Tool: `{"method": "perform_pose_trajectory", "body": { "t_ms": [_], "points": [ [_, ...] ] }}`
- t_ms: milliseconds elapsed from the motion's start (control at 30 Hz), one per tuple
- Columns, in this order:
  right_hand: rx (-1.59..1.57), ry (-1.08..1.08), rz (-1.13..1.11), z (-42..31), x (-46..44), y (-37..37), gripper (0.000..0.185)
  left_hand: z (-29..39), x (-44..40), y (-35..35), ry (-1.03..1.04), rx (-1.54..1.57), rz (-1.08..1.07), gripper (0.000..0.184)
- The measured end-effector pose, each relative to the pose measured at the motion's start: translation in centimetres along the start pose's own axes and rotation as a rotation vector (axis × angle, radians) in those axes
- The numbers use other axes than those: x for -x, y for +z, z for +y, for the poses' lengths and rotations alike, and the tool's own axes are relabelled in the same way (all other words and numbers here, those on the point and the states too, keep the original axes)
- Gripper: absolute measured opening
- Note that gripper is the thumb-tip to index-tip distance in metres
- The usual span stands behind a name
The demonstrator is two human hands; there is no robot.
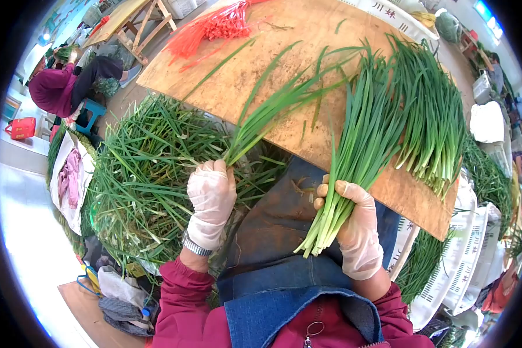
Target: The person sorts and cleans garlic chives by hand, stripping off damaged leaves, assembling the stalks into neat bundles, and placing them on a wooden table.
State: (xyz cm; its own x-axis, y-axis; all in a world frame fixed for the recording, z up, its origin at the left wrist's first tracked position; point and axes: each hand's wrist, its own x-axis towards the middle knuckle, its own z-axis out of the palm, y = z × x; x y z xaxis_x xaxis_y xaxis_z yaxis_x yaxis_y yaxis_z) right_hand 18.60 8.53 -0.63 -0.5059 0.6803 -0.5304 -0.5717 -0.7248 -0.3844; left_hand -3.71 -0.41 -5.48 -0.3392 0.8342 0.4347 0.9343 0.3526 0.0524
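My left hand [213, 194], in a thin whitish glove with a metal watch at the wrist, is closed on a small bunch of green leaves [267, 119] that fan out over the board. My right hand [356, 223], gloved too, has its thumb and fingers wrapped round a thicker leafy bundle [362, 127], its pale stem ends pointing down over my lap. Beside that bundle, another large pile of leaves [432, 110] lies on the wooden board [232, 81]. A few single leaves lie scattered on the board.
A big heap of loose leaves [151, 174] is at the left. Red ties [214, 29] lie on the board's far edge. White crates [458, 261] stand at the right, with more leaves. A seated person [55, 87] is at the upper left, near a wooden table [116, 23].
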Motion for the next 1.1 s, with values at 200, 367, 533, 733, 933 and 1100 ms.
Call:
{"method": "perform_pose_trajectory", "body": {
  "t_ms": [200, 367, 533, 733, 933, 1100],
  "points": [
    [0.005, 0.026, -0.01, -0.2, -0.2, -0.2, 0.02, -1.4, 2.7, -4.4, -0.469, 0.695, 0.269, 0.005],
    [0.006, 0.031, -0.015, -0.3, -0.1, -0.3, 0.019, -8.6, 6.4, -6.9, -0.897, 0.395, 0.329, 0.018],
    [0.03, 0.024, 0.0, -0.3, 0.0, -0.3, 0.023, -4.8, 4.0, -6.4, -0.509, 0.127, 0.006, 0.029],
    [0.018, 0.015, -0.005, -0.6, 0.0, -0.4, 0.025, 0.7, -3.1, -2.8, -0.349, 0.522, -0.209, 0.03],
    [0.067, -0.006, 0.051, 0.0, -0.2, -0.6, 0.028, 4.7, -2.8, -5.4, -0.742, 1.373, -0.356, 0.018],
    [0.076, -0.024, 0.044, 0.3, -0.4, -0.5, 0.027, 8.3, -0.9, -6.8, -0.716, 1.601, -0.391, 0.021]
  ]
}}
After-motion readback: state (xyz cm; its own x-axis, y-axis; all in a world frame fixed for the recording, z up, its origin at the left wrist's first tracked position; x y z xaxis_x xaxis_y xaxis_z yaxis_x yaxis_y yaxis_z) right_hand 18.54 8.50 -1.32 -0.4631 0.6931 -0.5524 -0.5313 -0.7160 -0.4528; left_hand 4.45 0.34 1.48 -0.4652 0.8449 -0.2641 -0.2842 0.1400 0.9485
